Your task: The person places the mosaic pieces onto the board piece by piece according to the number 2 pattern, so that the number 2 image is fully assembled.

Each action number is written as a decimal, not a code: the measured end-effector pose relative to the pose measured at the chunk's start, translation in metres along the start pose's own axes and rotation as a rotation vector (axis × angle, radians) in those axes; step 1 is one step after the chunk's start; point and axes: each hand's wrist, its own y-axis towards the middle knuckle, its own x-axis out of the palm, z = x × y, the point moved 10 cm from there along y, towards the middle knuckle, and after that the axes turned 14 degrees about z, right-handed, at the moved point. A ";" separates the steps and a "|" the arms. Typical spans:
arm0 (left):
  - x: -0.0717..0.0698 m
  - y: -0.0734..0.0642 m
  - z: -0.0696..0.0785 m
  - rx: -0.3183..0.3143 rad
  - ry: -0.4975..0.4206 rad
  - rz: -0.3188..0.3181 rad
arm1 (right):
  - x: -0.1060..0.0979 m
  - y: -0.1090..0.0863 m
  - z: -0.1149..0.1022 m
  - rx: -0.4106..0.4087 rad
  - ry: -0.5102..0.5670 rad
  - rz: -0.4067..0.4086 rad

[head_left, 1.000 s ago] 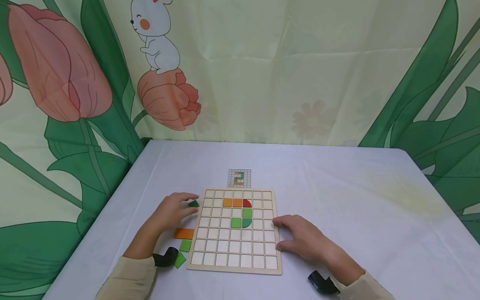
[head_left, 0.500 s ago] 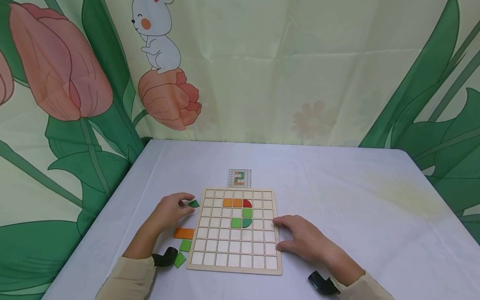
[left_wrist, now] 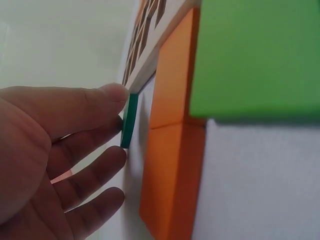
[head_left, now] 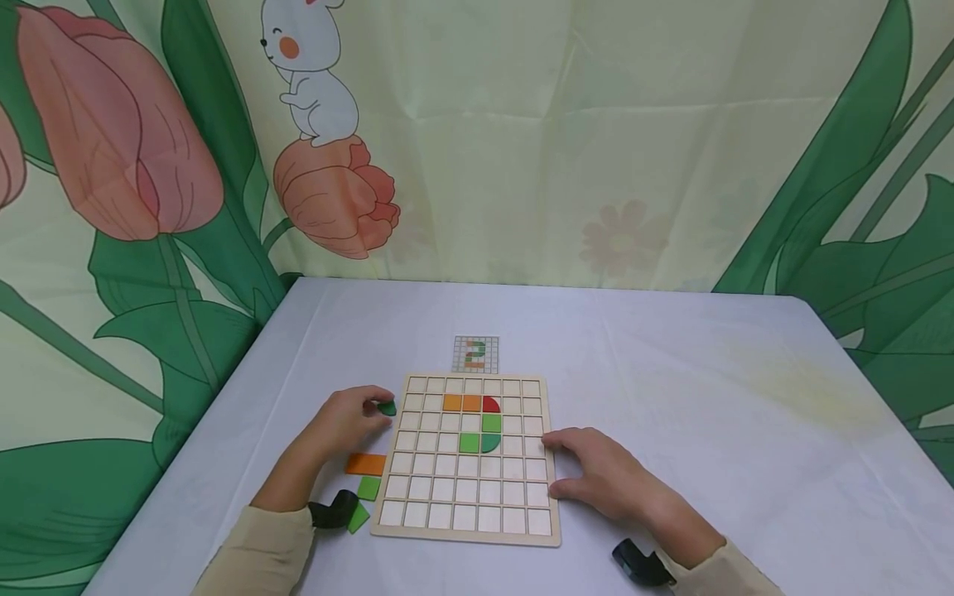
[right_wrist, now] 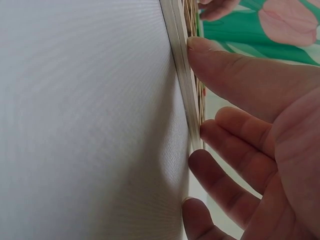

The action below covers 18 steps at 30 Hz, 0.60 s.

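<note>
Grid board [head_left: 467, 492] on table [head_left: 671, 372], card [head_left: 475, 354] behind it, loose tiles [head_left: 368, 487] at left

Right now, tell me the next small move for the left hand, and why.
Probably carry the dark green piece to the bare cell left of the lower light green square on the board: the left hand pinches it beside the left edge, the right hand touches the right edge, and the card's 2-like figure is only partly laid out.
</note>
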 end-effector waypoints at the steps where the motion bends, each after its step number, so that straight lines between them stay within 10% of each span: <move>1: 0.001 0.000 0.001 0.001 0.000 -0.002 | 0.000 0.000 0.000 0.000 0.000 0.000; 18: 0.005 0.002 0.001 -0.032 -0.021 -0.019 | -0.001 0.000 -0.001 -0.012 0.006 0.001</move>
